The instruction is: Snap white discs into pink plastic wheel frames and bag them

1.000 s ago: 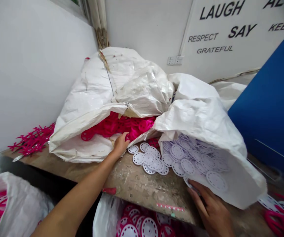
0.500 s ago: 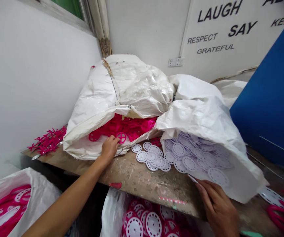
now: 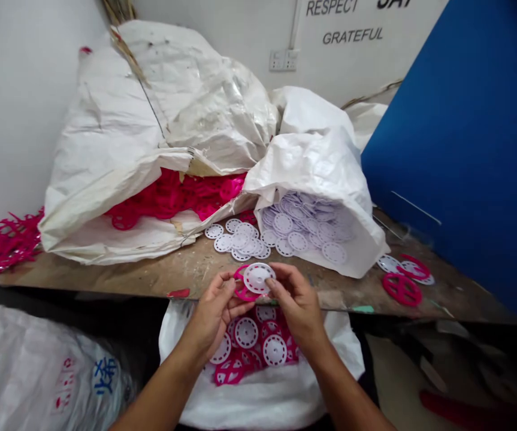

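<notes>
My left hand (image 3: 217, 311) grips a pink spoked ring (image 3: 241, 291) by its left side, above the table's front edge. In my right hand (image 3: 295, 297) is a white slotted disc (image 3: 258, 278), pinched at its right edge. The disc overlaps the front of the ring, covering much of it. Just below both hands, an open white sack (image 3: 258, 402) holds pink rings and white discs. A small pile of loose white discs (image 3: 242, 240) lies on the table beyond my hands.
Behind the pile, a large sack (image 3: 105, 134) opens on pink parts, and a smaller sack (image 3: 316, 158) opens on white discs. Pink pieces (image 3: 9, 242) lie at the table's left. At right are rings and discs (image 3: 402, 288) beside a blue panel (image 3: 460, 155).
Both hands have come together over the front sack, the left bringing a pink ring from the large sack, the right a white disc. The view has tilted down and shifted right.
</notes>
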A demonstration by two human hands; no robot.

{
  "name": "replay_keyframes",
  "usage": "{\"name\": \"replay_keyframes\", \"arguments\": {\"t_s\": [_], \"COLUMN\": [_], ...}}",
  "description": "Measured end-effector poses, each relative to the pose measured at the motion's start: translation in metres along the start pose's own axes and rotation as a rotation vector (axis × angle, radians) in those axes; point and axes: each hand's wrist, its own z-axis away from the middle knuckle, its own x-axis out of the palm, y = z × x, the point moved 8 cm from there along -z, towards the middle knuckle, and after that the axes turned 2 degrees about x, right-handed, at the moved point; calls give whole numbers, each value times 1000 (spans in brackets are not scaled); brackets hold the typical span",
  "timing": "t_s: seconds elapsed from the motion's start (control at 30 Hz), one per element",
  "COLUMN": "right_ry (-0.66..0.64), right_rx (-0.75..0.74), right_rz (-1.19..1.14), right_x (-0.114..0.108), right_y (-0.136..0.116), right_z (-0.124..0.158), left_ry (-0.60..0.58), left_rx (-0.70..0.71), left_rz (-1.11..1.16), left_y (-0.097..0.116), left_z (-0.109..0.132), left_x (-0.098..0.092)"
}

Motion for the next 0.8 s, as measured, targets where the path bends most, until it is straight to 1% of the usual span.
{"name": "replay_keyframes", "arguments": {"t_s": [0.1, 0.17, 0.23, 0.3, 0.37, 0.43, 0.5, 0.57, 0.63, 0.7, 0.8], "right_ry": [15, 9, -51, -120, -137, -126, -114, -143, -207, -252, -259], "right_rx": [-150, -206, -183, -110, -40, 45, 145, 221, 231, 207, 163], "right_rz": [269, 319, 278, 209, 151, 91, -1, -107, -159, -139, -62], "right_x": [-1, -3, -1, 3, 3, 0, -2, -2, 2, 6, 8], "right_y": [-3, -4, -2, 2, 7, 13, 21, 27, 28, 28, 26], "right_z": [8, 12, 13, 12, 10, 9, 9, 13, 18, 23, 29], "left_ry": [-32, -61, -72, -57, -45, -67, -122, -168, -178, -154, -120], "left_rx": [60, 125, 220, 333, 391, 354, 249, 151, 101, 84, 55], "left_rz": [-108, -228, -391, -568, -669, -627, -497, -386, -353, -371, -388], "left_y": [-8, -9, -4, 4, 8, 4, -6, -16, -22, -25, -31], "left_z": [1, 2, 4, 8, 10, 12, 13, 16, 17, 18, 19], "left_x": [9, 11, 10, 11, 12, 14, 16, 18, 17, 14, 9]}}
